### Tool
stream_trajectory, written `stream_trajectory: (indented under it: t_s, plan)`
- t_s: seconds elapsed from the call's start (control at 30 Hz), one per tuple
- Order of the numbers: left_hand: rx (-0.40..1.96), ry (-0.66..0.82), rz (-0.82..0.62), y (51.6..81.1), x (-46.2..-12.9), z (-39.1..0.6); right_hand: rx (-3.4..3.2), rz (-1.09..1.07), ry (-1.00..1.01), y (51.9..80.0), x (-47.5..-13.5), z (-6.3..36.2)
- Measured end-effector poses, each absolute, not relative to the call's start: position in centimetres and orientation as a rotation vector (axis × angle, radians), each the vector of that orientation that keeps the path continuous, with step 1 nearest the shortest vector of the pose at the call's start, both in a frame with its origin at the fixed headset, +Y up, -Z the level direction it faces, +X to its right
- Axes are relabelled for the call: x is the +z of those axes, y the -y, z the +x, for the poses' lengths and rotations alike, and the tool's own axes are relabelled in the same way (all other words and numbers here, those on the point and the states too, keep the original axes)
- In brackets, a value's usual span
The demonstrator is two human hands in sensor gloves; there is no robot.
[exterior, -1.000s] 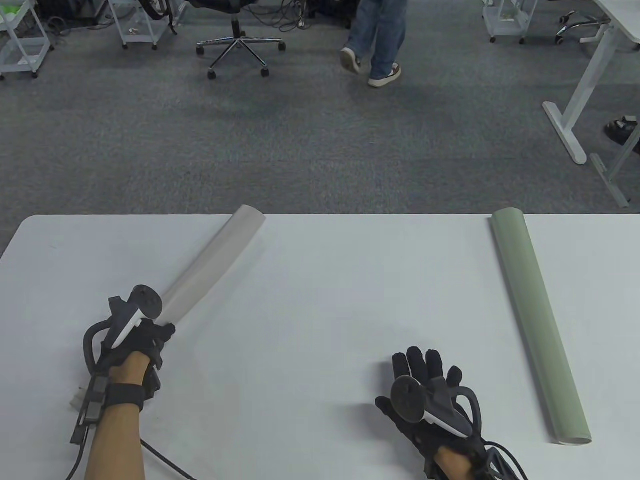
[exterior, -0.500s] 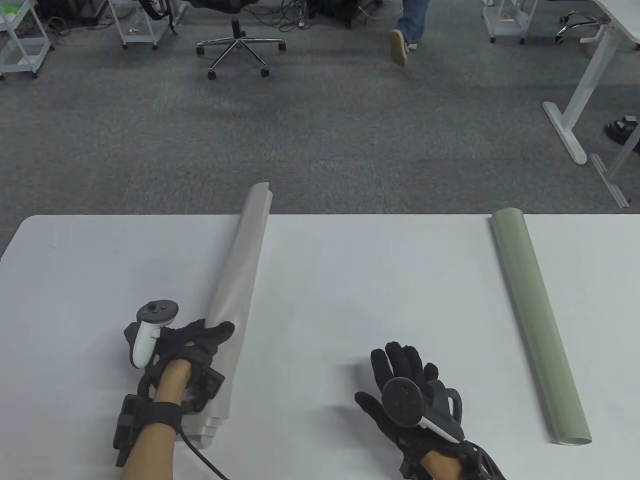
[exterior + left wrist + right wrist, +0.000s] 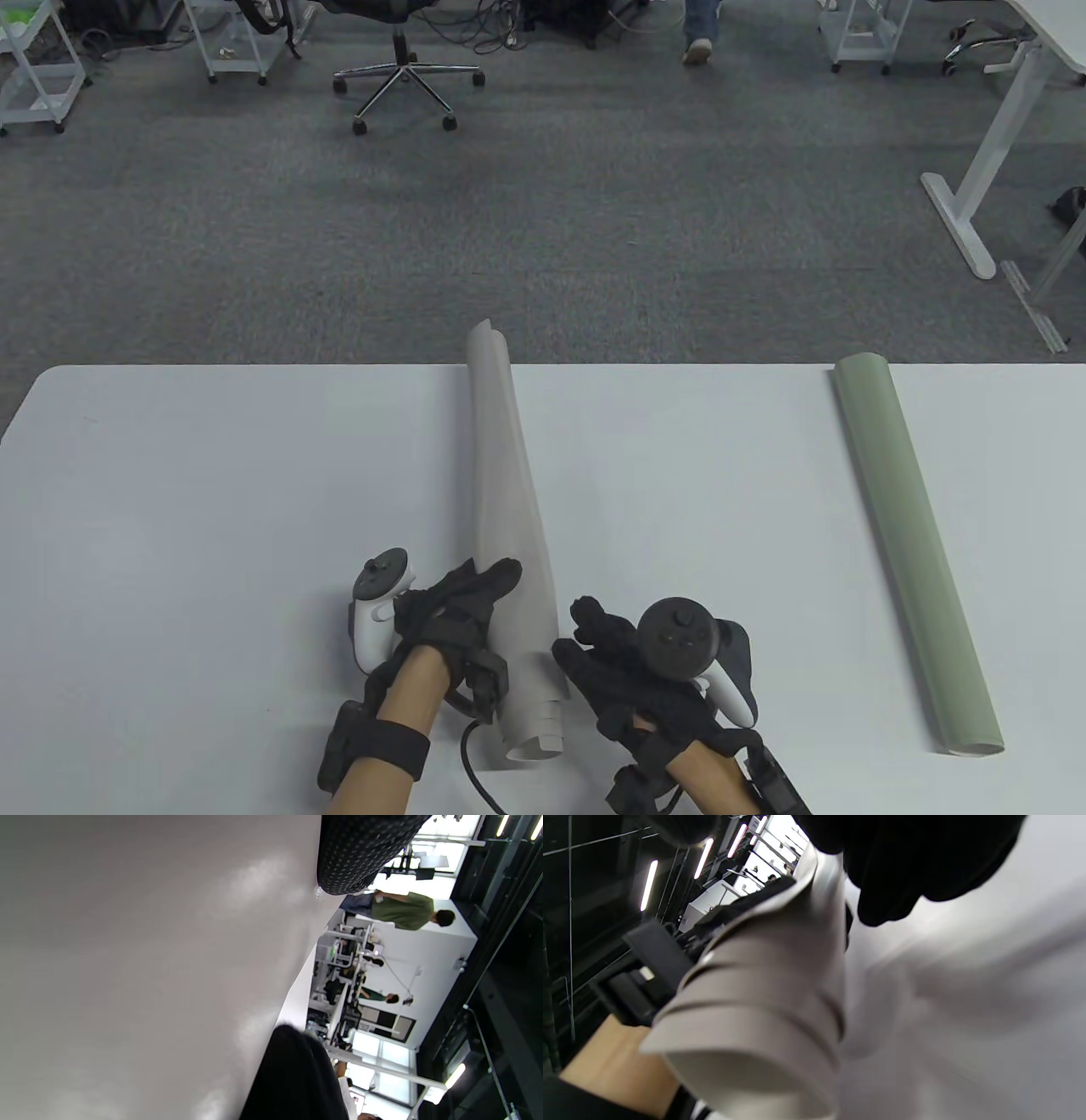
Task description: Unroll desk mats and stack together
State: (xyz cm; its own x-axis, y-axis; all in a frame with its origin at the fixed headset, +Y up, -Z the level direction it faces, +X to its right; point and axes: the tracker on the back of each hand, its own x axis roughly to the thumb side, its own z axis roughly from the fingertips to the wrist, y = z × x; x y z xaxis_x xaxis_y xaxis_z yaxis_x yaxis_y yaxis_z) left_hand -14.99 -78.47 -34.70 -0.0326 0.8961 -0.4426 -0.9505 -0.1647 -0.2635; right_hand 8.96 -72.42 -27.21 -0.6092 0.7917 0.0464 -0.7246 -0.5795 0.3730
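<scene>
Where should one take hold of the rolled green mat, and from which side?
Grip the green mat around its near end, coming from its left, probably with the right hand, which is closest. The roll lies free on the table, tight and slim, its near end toward the person.

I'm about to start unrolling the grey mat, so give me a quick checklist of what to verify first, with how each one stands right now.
1. Left hand holds the grey mat near its near end: ok.
2. Right hand has hold of the roll: cannot tell; its fingers are beside it.
3. Loose outer edge found: cannot tell; the layers are fanned at the near end.
4. Bare table to the left for spreading: ok.
5. Green mat lies apart on the right, rolled: ok.
6. Far end within the table: not ok, it passes the far edge.
</scene>
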Motion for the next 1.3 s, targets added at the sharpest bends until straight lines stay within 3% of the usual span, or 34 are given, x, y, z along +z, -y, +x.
stream_trajectory:
  t_s: [0.3,0.5,0.73,0.93,1.1,1.23,1.3]
  plan:
    - [1.663,-0.028,-0.618,78.6,-33.6,-13.3,2.140,0.182,-0.412,73.0,-27.4,8.4]
    - [1.741,0.091,-0.799,78.9,-32.3,-13.3,2.090,0.132,-0.388,73.0,-27.4,8.5]
    - [1.682,0.083,-0.708,79.2,-31.6,-13.5,2.250,0.110,-0.226,72.1,-27.5,8.4]
    - [1.941,0.046,-0.746,80.4,-31.3,-13.2,2.159,0.132,-0.140,72.0,-27.7,10.0]
    - [1.913,0.144,-0.766,80.2,-31.5,-12.3,2.059,0.093,-0.137,72.5,-27.9,11.8]
    - [2.040,0.106,-0.799,80.8,-31.0,-11.4,2.111,0.093,-0.131,73.3,-27.9,12.5]
    - [2.022,0.053,-0.748,81.0,-31.0,-11.5,2.146,0.082,-0.121,73.5,-28.0,12.7]
